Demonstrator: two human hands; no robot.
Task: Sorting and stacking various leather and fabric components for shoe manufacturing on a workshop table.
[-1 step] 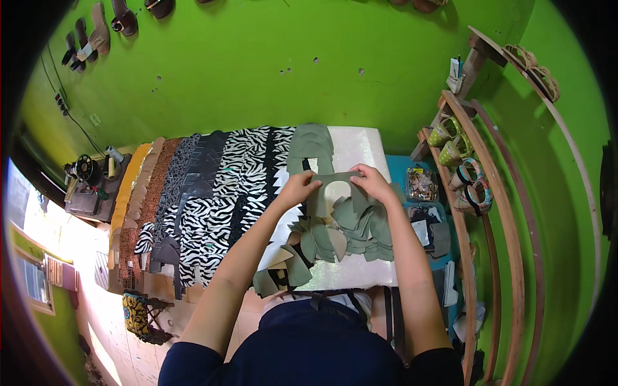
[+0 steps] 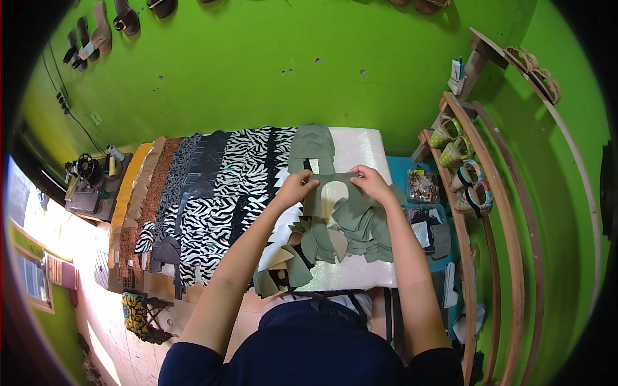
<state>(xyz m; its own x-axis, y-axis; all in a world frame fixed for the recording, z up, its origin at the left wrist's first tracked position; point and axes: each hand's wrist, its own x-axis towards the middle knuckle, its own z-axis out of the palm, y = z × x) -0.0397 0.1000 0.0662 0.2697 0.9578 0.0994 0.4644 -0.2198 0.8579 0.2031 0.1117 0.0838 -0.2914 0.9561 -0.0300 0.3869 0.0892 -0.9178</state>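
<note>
My left hand (image 2: 296,190) pinches the left upper corner of a grey-green upper piece (image 2: 313,201), cut from a sheet like leather and shaped like an arch. At its right upper corner my right hand (image 2: 372,183) pinches it too. A pale patch shows through the rounded cut-out between its legs. Beneath and to the right, similar green pieces (image 2: 360,235) lie in an overlapping heap. Just beyond my hands, more curved green pieces (image 2: 311,143) are stacked in a row. Left of the heap are loose green and beige scraps (image 2: 277,257), partly overlapping.
Rows of zebra-striped pieces (image 2: 248,174), dark grey, brown and yellow pieces cover the left of the white table (image 2: 357,145). A sewing machine (image 2: 85,168) stands far left. On the right are a clear tub (image 2: 421,185) of small items and a wooden rack (image 2: 508,238) holding sandals. A patterned stool (image 2: 136,315) stands lower left.
The held green piece has shifted very slightly left. Both hands keep their pinch at its upper corners.
</note>
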